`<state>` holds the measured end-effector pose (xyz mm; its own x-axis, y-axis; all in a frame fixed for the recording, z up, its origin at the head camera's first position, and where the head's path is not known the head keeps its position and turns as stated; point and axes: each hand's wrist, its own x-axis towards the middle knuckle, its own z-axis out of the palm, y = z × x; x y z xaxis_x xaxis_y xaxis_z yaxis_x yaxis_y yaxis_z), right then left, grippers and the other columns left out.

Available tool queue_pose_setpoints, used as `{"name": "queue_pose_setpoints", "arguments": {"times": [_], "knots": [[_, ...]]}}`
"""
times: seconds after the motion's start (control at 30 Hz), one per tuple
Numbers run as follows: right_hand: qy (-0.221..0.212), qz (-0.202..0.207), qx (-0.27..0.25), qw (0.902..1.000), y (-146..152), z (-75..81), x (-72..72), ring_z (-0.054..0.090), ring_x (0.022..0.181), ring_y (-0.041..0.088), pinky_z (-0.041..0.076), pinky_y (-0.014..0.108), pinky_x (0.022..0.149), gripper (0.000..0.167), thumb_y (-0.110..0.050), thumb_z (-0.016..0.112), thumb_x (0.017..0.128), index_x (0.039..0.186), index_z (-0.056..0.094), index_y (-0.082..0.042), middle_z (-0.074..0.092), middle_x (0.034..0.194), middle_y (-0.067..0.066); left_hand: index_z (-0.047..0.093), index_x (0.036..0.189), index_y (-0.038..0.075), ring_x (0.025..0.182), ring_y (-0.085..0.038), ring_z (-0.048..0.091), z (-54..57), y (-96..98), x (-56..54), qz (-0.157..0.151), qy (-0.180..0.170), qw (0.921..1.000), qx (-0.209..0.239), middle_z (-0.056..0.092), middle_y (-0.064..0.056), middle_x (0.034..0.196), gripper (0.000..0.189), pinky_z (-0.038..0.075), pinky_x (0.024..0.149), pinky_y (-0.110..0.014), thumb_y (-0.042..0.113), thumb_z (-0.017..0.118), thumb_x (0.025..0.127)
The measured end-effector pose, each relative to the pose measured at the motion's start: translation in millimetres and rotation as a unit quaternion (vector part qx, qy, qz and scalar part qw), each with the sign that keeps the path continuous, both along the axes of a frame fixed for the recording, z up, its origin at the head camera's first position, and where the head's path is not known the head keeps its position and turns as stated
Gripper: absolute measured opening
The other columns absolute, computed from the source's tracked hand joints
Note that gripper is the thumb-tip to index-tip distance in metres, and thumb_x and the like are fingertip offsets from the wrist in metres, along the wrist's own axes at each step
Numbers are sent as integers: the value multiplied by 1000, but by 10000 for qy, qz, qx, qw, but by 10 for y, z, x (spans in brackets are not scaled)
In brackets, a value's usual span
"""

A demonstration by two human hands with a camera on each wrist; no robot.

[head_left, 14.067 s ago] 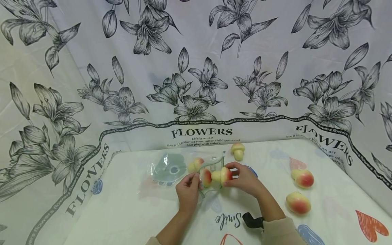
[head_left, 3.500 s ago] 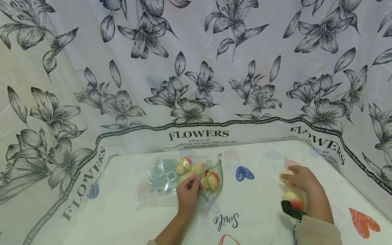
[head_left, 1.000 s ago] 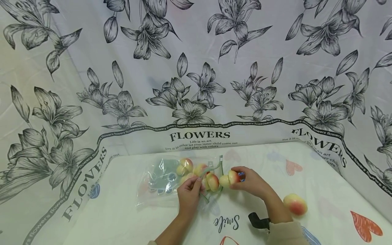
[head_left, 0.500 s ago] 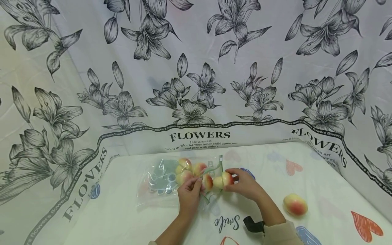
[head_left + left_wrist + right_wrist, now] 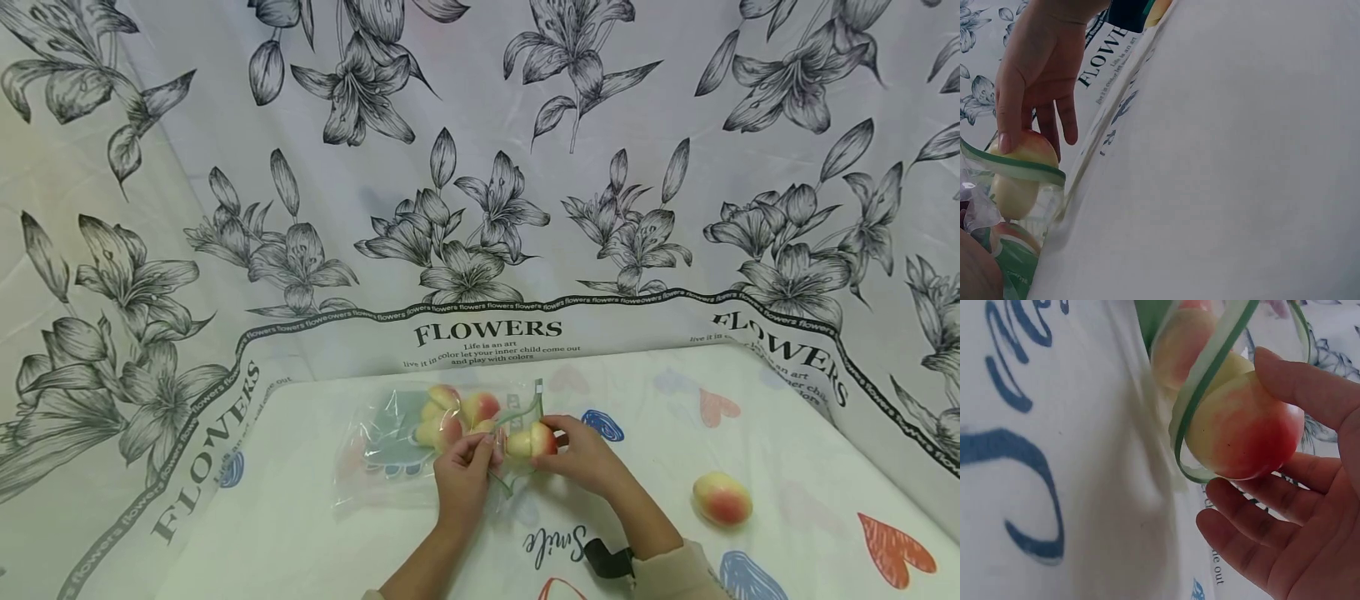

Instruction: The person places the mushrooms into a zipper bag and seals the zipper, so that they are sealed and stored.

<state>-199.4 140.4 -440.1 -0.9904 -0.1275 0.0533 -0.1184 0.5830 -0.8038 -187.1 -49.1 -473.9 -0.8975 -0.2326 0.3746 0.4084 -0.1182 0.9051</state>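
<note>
A clear zip bag (image 5: 348, 487) with a green edge lies flat on the table, its mouth toward the right. My left hand (image 5: 459, 475) pinches the bag's near edge beside the mouth. With thumb and fingers, my right hand (image 5: 585, 458) holds a yellow toy mushroom (image 5: 542, 439) by its red-tinged cap, stem pointing into the bag. In the right wrist view the mushroom's cap (image 5: 1250, 428) sits right at the green rim (image 5: 1200, 387). Several similar mushrooms (image 5: 442, 425) are inside the bag, partly hidden by my left hand and glare.
One more yellow-and-red piece (image 5: 722, 498), rounded from this side, lies on the table at the right. The white tablecloth (image 5: 300, 533) carries printed hearts and lettering. A floral curtain (image 5: 480, 208) hangs behind the table. A black strap piece (image 5: 609, 560) sits at my right wrist.
Earlier my right hand brought mushrooms from the right side of the table to the bag. Over the last second it has moved left, pushing the held mushroom into the bag's mouth.
</note>
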Motion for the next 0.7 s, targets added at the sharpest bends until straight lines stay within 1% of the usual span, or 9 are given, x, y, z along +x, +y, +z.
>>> {"name": "queue_pose_setpoints", "arguments": {"times": [0.07, 0.2, 0.3, 0.4, 0.47, 0.57, 0.63, 0.7], "knots": [[-25, -9, 64, 10000, -9, -7, 0, 62, 100, 18, 53, 36, 81, 68, -30, 88, 70, 130, 62, -11, 66, 119, 1, 69, 82, -10, 55, -7, 56, 17, -2, 10, 31, -60, 10000, -1, 60, -22, 63, 11, 51, 52, -17, -6, 63, 90], [-36, -248, 278, 9993, -2, -19, -5, 60, 98, 17, 51, 34, 79, 66, -32, 88, 69, 127, 64, -12, 66, 114, 1, 68, 84, -15, 56, -7, 57, 163, 4, 101, 6, -102, 9999, -1, 59, -27, 64, 11, 52, 53, -17, -6, 63, 89], [30, -386, 336, 9987, -3, -17, -11, 58, 92, 16, 49, 31, 73, 64, -32, 88, 69, 125, 64, -12, 66, 110, 1, 67, 85, -16, 57, -6, 58, 252, 9, 160, -48, -28, 10000, 12, 59, -26, 64, 11, 53, 54, -18, -6, 63, 89], [76, -329, 253, 9991, -35, -18, -5, 55, 82, 15, 47, 29, 67, 65, -31, 88, 70, 127, 63, -10, 65, 107, 2, 69, 85, -13, 56, -6, 58, 279, 4, 173, -87, -100, 9999, 10, 61, -24, 64, 10, 52, 53, -18, -5, 64, 89], [112, -263, 239, 9993, -71, -28, 1, 54, 77, 14, 46, 28, 64, 67, -30, 88, 70, 128, 63, -8, 65, 105, 3, 69, 85, -12, 55, -8, 58, 285, 2, 176, -166, -170, 9997, 90, 62, -23, 64, 11, 52, 52, -18, -5, 63, 90], [58, -241, 214, 9995, -126, -61, 10, 54, 75, 14, 46, 27, 63, 69, -31, 88, 70, 129, 62, -8, 65, 106, 3, 68, 86, -14, 52, -9, 57, 285, -2, 183, -213, -324, 9991, 164, 63, -23, 64, 13, 50, 49, -18, -3, 63, 91], [119, -187, 205, 9995, -155, -77, 21, 54, 74, 13, 47, 27, 63, 69, -31, 88, 71, 130, 61, -7, 65, 108, 4, 66, 87, -17, 52, -10, 56, 273, -5, 180, -266, -345, 9988, 223, 62, -23, 64, 15, 49, 48, -17, -3, 62, 92], [118, -158, 149, 9997, -176, -85, 33, 54, 74, 13, 47, 27, 63, 71, -31, 88, 71, 131, 61, -7, 65, 109, 5, 66, 88, -18, 51, -9, 55, 263, -8, 178, -240, -381, 9988, 197, 62, -22, 64, 16, 49, 48, -17, -3, 62, 92]]}}
